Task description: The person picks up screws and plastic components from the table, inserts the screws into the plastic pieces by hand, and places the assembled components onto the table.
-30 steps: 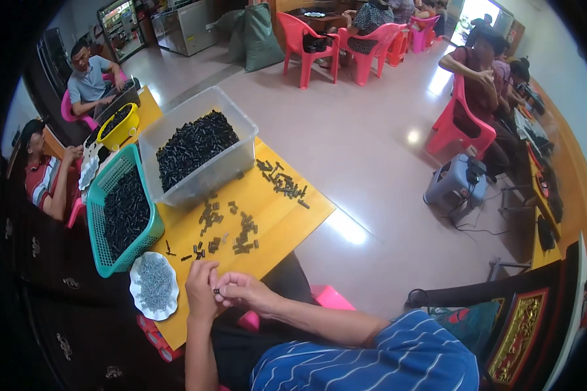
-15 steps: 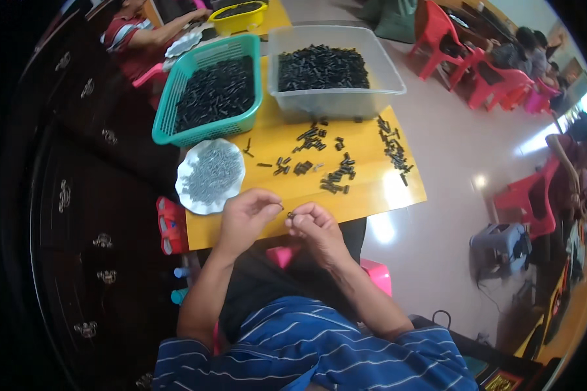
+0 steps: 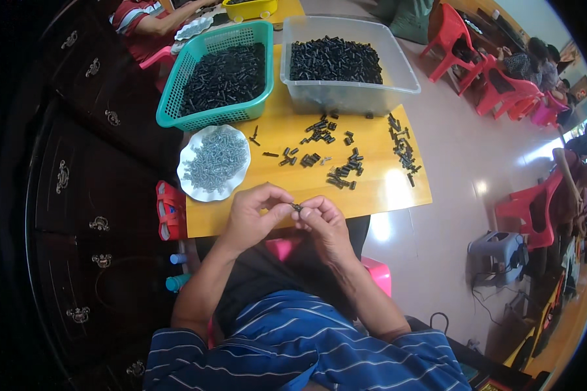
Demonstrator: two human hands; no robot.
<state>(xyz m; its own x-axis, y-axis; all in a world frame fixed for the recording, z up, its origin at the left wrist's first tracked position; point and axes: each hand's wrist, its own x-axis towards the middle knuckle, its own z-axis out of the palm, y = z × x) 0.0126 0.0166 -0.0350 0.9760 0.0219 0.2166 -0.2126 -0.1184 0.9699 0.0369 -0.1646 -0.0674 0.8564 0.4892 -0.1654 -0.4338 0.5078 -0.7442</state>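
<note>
Close to the table's front edge, my left hand (image 3: 257,213) and my right hand (image 3: 324,225) meet at a small dark cylindrical piece (image 3: 297,207). Thumb and fingers of both hands pinch it; its details are too small to make out. Left of my hands, a white wavy-rimmed plate (image 3: 191,182) holds many small clear or silvery pieces. Loose black cylindrical pieces (image 3: 341,177) lie in small clusters beyond my hands, and thin dark pieces (image 3: 404,153) lie along the table's right side.
A green basket (image 3: 169,107) and a clear plastic bin (image 3: 398,78), both full of black pieces, stand at the back of the yellow table (image 3: 254,208). Dark drawers (image 3: 104,189) line the left. Another person (image 3: 143,29) sits far left; red chairs (image 3: 528,202) stand right.
My hands have come together, and the left fingertips now touch the dark piece at the right ones. The whole view has shifted slightly.
</note>
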